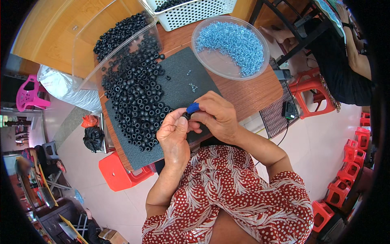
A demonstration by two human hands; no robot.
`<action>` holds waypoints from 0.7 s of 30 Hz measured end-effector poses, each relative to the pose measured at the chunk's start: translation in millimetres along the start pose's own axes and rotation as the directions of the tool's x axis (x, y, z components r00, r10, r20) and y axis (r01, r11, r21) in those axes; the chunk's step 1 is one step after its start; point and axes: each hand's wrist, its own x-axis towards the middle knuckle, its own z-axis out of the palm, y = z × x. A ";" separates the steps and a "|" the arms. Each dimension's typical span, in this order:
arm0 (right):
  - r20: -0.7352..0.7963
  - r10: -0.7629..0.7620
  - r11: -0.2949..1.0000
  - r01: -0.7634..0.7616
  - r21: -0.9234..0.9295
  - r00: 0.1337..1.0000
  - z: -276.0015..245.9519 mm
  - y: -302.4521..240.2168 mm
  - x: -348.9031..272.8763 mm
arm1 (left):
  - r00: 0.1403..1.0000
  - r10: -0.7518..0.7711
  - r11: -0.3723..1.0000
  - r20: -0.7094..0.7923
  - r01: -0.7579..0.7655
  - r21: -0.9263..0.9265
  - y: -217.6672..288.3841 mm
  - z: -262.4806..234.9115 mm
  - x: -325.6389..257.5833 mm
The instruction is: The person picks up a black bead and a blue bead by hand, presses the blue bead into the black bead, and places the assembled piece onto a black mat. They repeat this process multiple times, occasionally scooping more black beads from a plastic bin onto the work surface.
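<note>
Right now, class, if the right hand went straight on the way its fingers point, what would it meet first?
First, it seems, the small black piece at the fingers of the left hand, then that hand itself; the right hand may already touch them, depth being unclear.

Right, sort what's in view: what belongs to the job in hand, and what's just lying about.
Seemingly part of the job:
black rings, one at the fingertips
blue finger cover
blue bits
round tray
mat
table

Seemingly just lying about:
pink chair
black bag
cardboard box
red stool
</note>
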 end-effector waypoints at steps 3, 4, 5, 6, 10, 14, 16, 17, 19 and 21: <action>0.031 0.013 0.999 -0.012 -0.034 0.999 -2.5 -2.5 0.6 | 1.000 -0.027 0.999 0.004 0.027 -0.020 0.6 -0.5 -0.3; 0.039 0.020 0.999 -0.018 -0.049 0.999 -3.9 -4.1 2.1 | 0.999 -0.036 0.999 0.015 0.036 -0.031 0.6 -0.7 -0.6; 0.045 0.025 0.998 -0.022 -0.065 0.999 -5.4 -4.4 3.4 | 0.999 -0.037 0.999 0.017 0.038 -0.031 1.2 0.8 -0.2; 0.044 0.026 0.998 -0.023 -0.066 0.999 -6.3 -3.2 3.4 | 0.999 -0.038 0.999 0.020 0.038 -0.026 2.5 2.9 0.0; 0.048 0.098 0.995 -0.097 -0.028 0.994 -8.2 -4.6 3.1 | 0.998 -0.036 0.998 0.056 0.033 0.047 1.8 1.0 0.1; 0.049 0.194 0.980 -0.196 0.045 0.980 -7.4 -6.4 1.3 | 0.997 -0.056 0.998 0.056 0.054 0.036 2.5 -0.5 0.0; 0.042 0.185 0.981 -0.187 0.045 0.982 -6.4 -5.7 0.0 | 0.994 -0.091 0.996 0.066 0.092 -0.017 2.8 -0.6 0.1; 0.038 0.175 0.983 -0.177 0.045 0.984 -6.2 -5.6 -0.4 | 0.994 -0.091 0.996 0.067 0.092 -0.016 2.6 -0.8 0.0; 0.041 0.152 0.988 -0.153 0.024 0.988 -7.3 -5.6 -0.7 | 0.992 -0.098 0.995 0.077 0.100 -0.030 2.2 -1.3 -0.2; 0.043 0.129 0.992 -0.129 0.003 0.991 -8.8 -4.8 -0.9 | 0.991 -0.105 0.994 0.082 0.106 -0.016 2.8 -1.0 -0.3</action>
